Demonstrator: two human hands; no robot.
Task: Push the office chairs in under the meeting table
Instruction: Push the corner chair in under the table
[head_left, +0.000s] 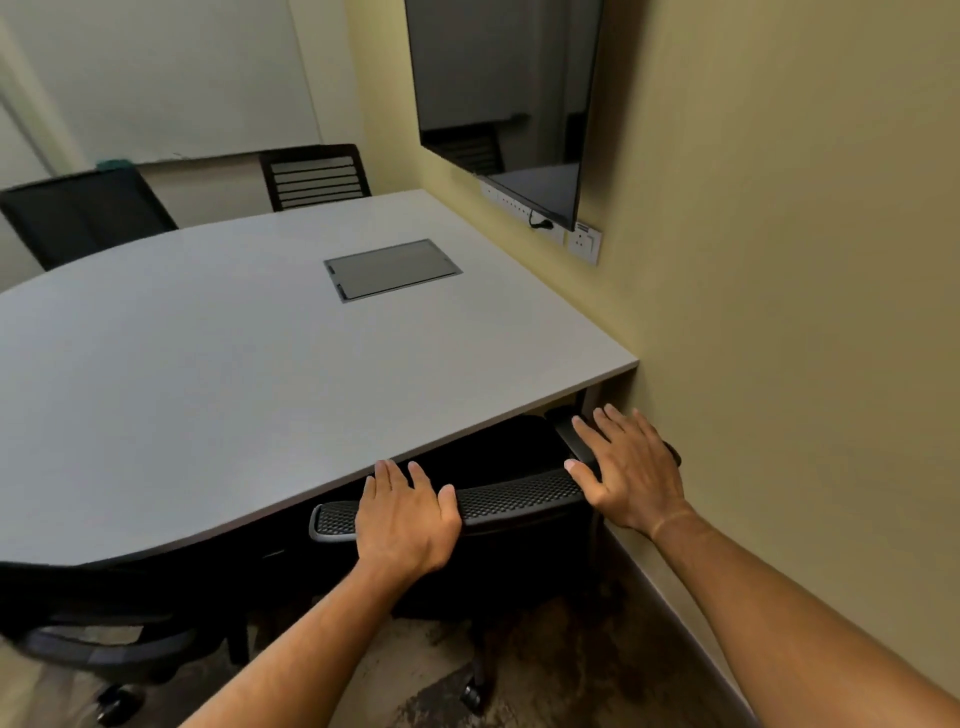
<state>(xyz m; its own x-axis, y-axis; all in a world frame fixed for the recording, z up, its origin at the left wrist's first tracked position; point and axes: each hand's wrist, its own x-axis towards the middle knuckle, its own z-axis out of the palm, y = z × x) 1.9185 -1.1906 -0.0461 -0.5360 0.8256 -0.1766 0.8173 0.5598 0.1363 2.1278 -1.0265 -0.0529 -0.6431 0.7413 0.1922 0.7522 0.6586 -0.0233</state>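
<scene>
A black mesh office chair (511, 500) stands right below me, its backrest top close to the near edge of the grey meeting table (218, 353) and its seat under the tabletop. My left hand (402, 519) lies flat on the top of the backrest, fingers spread toward the table. My right hand (631, 470) rests over the backrest's right end, beside the wall. A second black chair (98, 618) stands at the lower left, by the table's curved edge. Two more chairs, one mesh (85, 213) and one slatted (314, 176), stand at the far side.
A yellow wall (779, 312) runs close along the right side, with a dark screen (498, 98) and sockets (584, 244) on it. A cable box lid (392, 269) is set into the tabletop. A whiteboard (156, 78) hangs on the far wall. The floor (545, 675) is dark carpet.
</scene>
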